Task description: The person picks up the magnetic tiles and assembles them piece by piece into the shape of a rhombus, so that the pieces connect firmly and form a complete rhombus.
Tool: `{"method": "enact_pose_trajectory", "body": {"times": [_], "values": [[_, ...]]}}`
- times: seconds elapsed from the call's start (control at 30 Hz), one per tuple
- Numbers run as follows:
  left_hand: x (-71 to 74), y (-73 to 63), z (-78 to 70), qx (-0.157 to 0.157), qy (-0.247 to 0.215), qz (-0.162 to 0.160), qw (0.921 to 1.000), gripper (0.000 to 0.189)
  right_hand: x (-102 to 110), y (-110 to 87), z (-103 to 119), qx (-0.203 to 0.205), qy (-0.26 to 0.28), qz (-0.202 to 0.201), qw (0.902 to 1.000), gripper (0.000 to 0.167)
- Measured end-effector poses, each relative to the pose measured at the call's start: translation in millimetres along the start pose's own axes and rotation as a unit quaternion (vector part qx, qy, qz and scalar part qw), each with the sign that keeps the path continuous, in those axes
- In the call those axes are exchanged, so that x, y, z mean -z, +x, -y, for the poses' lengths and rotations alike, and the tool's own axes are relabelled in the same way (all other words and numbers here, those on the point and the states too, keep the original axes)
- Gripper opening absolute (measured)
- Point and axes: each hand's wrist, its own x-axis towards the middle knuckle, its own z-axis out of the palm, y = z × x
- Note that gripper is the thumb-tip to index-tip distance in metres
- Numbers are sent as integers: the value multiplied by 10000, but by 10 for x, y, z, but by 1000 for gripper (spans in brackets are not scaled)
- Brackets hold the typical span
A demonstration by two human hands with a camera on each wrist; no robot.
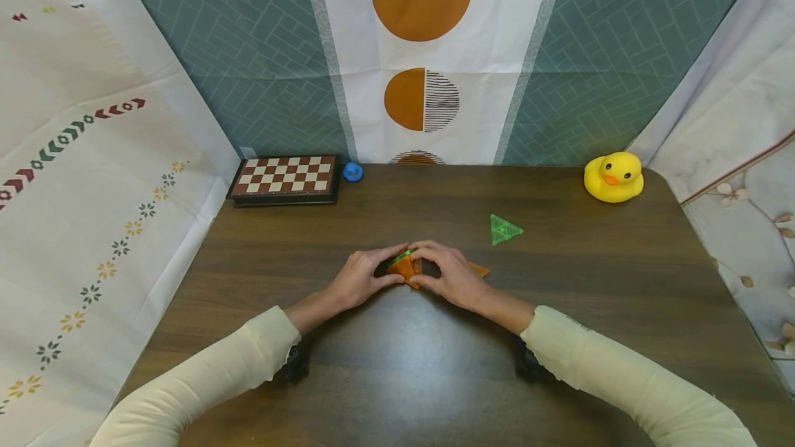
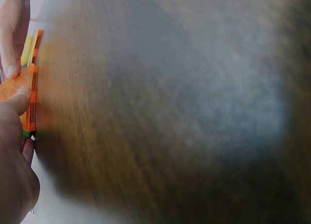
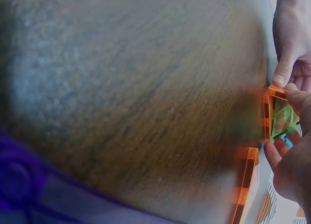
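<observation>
On the wooden surface [image 1: 422, 371], a chessboard [image 1: 286, 176] sits at ten o'clock from the centre, a small blue duck [image 1: 352, 172] at eleven. The left hand [image 1: 360, 276] pinches joined orange and green tiles [image 1: 404, 267], which sit midway between both hands. The right hand [image 1: 456, 278] has its grip clamped on them from three o'clock. Just beside it lies a loose orange tile [image 1: 480, 269]; toward two o'clock, a green triangle [image 1: 504, 230], then a yellow duck [image 1: 611, 181].

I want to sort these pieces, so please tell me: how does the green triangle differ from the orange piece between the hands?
The green triangle lies untouched on the table; the orange piece is held by the left hand and right hand. The green triangle lies apart; the orange piece has a green piece against it. Both look translucent.
</observation>
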Motion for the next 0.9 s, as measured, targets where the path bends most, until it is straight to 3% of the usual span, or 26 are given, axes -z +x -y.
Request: {"method": "enact_pose_trajectory", "body": {"times": [0.9], "values": [[-2, 11, 1, 114, 8, -9, 9999, 65, 19, 0, 21, -55, 48, 38, 10000, 31]]}}
